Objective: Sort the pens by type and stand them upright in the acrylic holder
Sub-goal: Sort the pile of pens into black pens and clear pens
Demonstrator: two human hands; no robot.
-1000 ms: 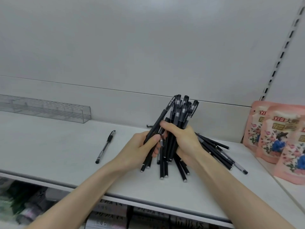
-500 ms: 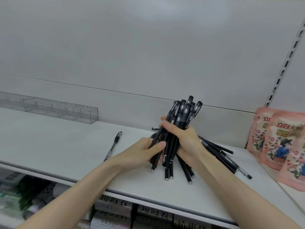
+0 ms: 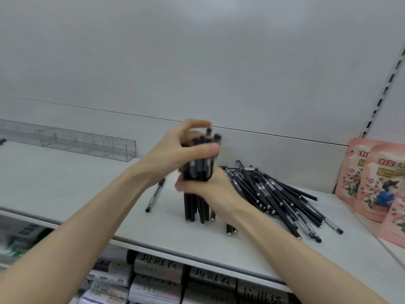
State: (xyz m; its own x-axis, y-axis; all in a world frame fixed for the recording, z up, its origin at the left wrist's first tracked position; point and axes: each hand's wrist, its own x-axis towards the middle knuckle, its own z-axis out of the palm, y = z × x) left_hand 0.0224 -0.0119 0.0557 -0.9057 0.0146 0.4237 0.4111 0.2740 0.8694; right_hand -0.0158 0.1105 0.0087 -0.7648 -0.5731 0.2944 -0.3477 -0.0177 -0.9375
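Since half a second ago the left hand [image 3: 175, 150] has climbed from the lower part of the bundle of pens [image 3: 198, 172] to its top, and the fanned, leaning pens have been squared into a nearly upright stack at the centre of the frame. Its fingers curl over the cap ends while the thumb presses across the front. The right hand [image 3: 210, 189] wraps the middle of the bundle from the right, closed tight round it. The lower ends stand on the white shelf [image 3: 65, 183].

Just right of the hands lies a loose pile of black pens [image 3: 274, 198], fanned toward the lower right (the right wrist hides its near edge). A single pen [image 3: 153, 198] lies left of the bundle, its upper end behind the left wrist. The acrylic holder [image 3: 87, 143] sits well apart at the middle left, against the back panel. Pink pouches [image 3: 372, 176] stand at the right edge. Dark printed packs [image 3: 160, 268] fill the lower shelf.
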